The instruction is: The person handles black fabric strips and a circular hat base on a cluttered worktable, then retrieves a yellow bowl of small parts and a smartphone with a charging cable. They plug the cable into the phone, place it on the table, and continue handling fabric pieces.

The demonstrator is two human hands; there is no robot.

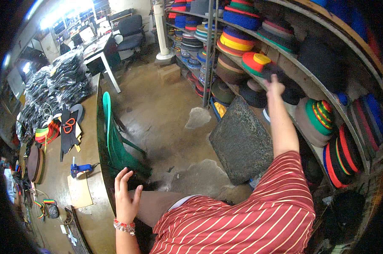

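Many clear-wrapped packs (51,78) are heaped at the far end of the table (58,180), with a brown roll (35,165) standing on edge nearer the person. Beside them, red-handled scissors (68,125) lie on dark strips of cloth, and a blue glue gun (82,169) rests by a piece of card (80,192); all of these lie out of hand. A green chair (110,135) stands at the table's edge. Next to it, the left hand (125,201) is raised with its fingers spread, holding nothing.

Across the floor, a dark, worn slab (242,139) leans by the metal shelves (209,63), which are stacked with coloured rolls. There the right hand (276,86) reaches a dark roll (272,72), just beside a red, yellow and green roll (253,63). Blur hides whether the fingers have closed on it, so I cannot tell. The reach itself looks complete, or nearly so; the dark roll is on the shelf, and lifting it clear is not yet done.
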